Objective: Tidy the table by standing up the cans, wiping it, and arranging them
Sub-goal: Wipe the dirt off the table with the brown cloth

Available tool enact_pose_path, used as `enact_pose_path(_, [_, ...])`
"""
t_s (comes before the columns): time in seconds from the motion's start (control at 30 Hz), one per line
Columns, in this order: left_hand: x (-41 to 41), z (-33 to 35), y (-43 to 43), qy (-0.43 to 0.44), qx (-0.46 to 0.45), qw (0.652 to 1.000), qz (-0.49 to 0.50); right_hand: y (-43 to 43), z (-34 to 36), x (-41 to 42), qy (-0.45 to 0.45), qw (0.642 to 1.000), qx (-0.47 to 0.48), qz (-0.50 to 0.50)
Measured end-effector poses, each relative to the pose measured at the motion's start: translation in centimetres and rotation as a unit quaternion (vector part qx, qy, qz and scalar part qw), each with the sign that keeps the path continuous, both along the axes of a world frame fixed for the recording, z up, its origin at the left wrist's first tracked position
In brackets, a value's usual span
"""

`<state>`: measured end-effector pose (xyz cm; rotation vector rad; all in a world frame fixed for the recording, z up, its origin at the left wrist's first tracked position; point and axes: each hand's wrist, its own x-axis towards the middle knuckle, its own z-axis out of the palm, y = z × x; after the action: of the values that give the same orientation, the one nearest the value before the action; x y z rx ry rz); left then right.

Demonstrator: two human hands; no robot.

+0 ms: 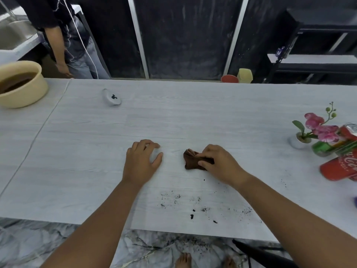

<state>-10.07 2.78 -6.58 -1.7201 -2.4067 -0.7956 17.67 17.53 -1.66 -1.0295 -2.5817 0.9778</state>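
Pinching the brown cloth (190, 159), the right hand (220, 165) sits just beyond the dark crumbs (204, 209) — left hand (141, 163) farther, relaxed, empty.

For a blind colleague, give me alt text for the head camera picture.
A person's right hand grips a brown cloth on a pale table, left hand resting nearby. Dark crumbs lie near the edge; cans sit far right.

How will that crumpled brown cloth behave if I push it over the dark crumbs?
Probably floppy: the crumpled brown cloth is bunched into folds under the right hand. It looks light, so it may drag and bunch further unless pressed flat. The loose dark crumbs might scatter.
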Motion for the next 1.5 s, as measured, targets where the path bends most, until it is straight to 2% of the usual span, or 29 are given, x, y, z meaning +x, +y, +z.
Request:
enact_pose_path(0.2, [-0.1, 0.1, -0.4, -0.004, -0.008, 1.0, -0.006, -9.1, 0.0, 4.3, -0.001, 0.999, 0.004, 0.047])
enact_pose_path(0.3, [-0.3, 0.3, -1.4, -0.033, -0.021, 0.999, -0.02, -11.3, 0.5, 5.0, -0.019, 0.997, -0.035, 0.064])
enact_pose_path(0.4, [-0.9, 0.4, -3.9, -0.032, -0.036, 0.998, -0.046, -10.2, 1.9, 3.6, 0.024, 0.995, -0.089, 0.026])
enact_pose_path(0.5, [-1.3, 0.1, -7.0, -0.028, -0.028, 0.998, -0.039, -6.8, 3.1, 0.2, 0.071, 0.996, -0.046, -0.035])
enact_pose_path(0.67, [-1.0, 0.1, -7.6, -0.034, -0.006, 0.999, -0.024, -1.5, 2.1, -5.4, 0.034, 0.997, -0.014, -0.068])
enact_pose_path(0.77, [-1.2, 0.2, -7.3, -0.033, 0.003, 0.999, -0.023, -1.7, 0.8, -6.3, -0.004, 0.999, 0.002, -0.052])
enact_pose_path(1.03, [-1.1, 0.3, -7.4, -0.029, -0.003, 0.999, -0.018, -9.9, -0.2, -1.6, 0.01, 0.998, 0.031, 0.054])
enact_pose_path(1.23, [-1.1, 0.3, -7.4, -0.035, -0.006, 0.999, -0.017, -15.0, 0.5, 1.1, -0.022, 0.996, 0.004, 0.091])
enact_pose_path(1.33, [-1.0, 0.2, -7.5, -0.034, -0.007, 0.999, -0.017, -13.9, 1.7, 0.2, 0.003, 0.998, -0.041, 0.05])
enact_pose_path(1.5, [-0.7, 0.5, -7.7, -0.036, -0.01, 0.999, -0.02, -9.0, 3.2, -4.6, 0.054, 0.998, -0.008, -0.035])
